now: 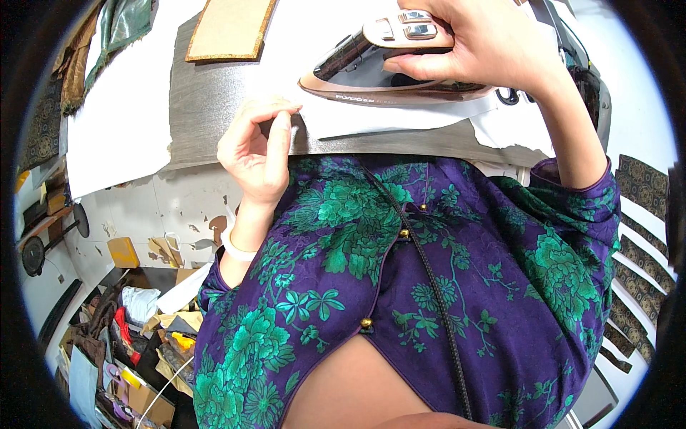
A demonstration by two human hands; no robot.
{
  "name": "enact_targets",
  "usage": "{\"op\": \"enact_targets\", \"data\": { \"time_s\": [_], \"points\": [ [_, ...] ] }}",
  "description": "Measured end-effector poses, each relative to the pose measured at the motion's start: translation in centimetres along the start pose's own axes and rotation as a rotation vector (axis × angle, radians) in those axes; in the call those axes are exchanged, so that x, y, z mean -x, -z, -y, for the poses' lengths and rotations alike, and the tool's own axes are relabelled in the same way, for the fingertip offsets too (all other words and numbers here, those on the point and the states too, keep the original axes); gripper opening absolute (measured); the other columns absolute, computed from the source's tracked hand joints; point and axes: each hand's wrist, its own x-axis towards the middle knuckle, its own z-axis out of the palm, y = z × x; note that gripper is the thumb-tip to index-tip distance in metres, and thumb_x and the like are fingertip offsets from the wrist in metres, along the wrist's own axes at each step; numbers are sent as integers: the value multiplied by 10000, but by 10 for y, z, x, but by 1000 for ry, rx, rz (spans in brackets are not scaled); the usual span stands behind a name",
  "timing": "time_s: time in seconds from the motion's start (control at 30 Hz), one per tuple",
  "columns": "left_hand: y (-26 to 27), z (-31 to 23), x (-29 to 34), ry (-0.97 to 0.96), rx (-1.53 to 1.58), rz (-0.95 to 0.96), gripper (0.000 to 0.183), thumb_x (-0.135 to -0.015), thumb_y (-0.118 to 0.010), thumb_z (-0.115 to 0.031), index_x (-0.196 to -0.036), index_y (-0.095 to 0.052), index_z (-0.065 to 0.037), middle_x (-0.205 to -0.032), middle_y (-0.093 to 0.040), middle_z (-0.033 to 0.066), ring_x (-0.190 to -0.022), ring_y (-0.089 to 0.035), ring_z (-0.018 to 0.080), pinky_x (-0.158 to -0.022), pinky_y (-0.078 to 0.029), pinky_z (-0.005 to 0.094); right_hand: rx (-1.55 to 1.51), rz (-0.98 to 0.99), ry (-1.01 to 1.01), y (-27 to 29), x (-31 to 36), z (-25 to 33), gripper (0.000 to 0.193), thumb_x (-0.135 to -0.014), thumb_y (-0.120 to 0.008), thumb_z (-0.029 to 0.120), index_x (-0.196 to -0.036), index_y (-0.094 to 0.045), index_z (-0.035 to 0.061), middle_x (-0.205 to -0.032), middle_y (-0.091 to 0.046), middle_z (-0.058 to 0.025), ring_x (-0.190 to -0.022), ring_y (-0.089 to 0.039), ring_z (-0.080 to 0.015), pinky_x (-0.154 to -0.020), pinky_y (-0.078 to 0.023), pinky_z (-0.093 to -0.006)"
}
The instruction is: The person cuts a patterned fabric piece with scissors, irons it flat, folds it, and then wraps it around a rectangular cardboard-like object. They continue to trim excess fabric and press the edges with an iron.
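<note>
Near the upper centre of the frame, your right hand [475,43] grips the iron [389,68], which rests on white cloth [371,118]. Your left hand [254,146] pinches the cloth's edge, fingers closed. Pressing appears underway; creases remain rightward.

Iron [386,61] showing glossy plastic shell, metallic buttons; grey cloth [207,107] beneath looking matt, finely textured; white paper [400,118] lying smooth, matt; patterned garment [457,286] showing satin-like woven sheen; gold-trimmed fabric panel [230,28] appearing coarse
</note>
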Motion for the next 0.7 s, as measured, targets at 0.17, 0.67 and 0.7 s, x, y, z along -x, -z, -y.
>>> {"op": "enact_targets", "data": {
  "time_s": [0.17,0.67,0.7],
  "points": [
    [0,2,1,2,-13,3,105,-878,-600,97,-926,-682,51,-922,-716,132,-890,-647,187,-827,-504,302,-2,20,-13,-1,3,3,494,-797,-754,493,-653,-558,63,-531,-562,-139,-528,-603,-350,-519,-467,-405],
    [-2,5,0,-6,-8,-6,93,-884,-600,98,-924,-673,58,-941,-716,145,-903,-651,195,-833,-504,304,-42,62,53,-9,13,4,469,-803,-758,500,-696,-599,72,-546,-591,-120,-540,-635,-331,-525,-491,-387],
    [-1,5,0,-6,-9,-2,93,-885,-599,99,-924,-673,59,-941,-716,145,-904,-650,196,-833,-504,304,-44,61,59,-10,13,2,469,-803,-758,500,-696,-598,73,-545,-590,-120,-539,-634,-332,-525,-491,-388]
  ]
}}
